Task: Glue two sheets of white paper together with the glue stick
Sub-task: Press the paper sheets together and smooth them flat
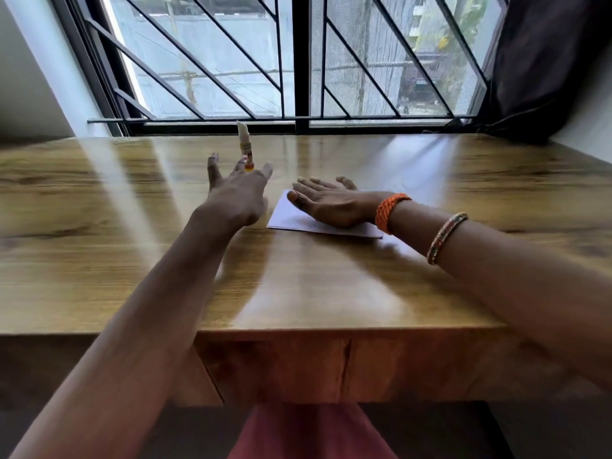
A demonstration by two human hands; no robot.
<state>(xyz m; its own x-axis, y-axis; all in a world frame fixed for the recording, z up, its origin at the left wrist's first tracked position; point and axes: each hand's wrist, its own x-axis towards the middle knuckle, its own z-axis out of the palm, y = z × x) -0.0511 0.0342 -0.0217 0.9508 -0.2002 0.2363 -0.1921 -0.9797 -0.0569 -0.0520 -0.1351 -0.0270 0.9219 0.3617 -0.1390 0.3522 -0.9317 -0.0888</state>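
One glue stick [244,145] stands upright on the wooden tabletop [331,286] near the window, just beyond the left hand [235,193], whose fingers are spread and hold nothing. The right hand [326,202] lies flat, fingers straight, on the white paper [291,220]; how many sheets it has cannot be told. Two bracelets [390,212] ring the right arm.

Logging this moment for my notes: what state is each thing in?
glue stick: upright on the table, not held.
white paper: flat on the table, under the right hand.
left hand: open, fingers spread, reaching at the glue stick.
right hand: open, flat on the paper.
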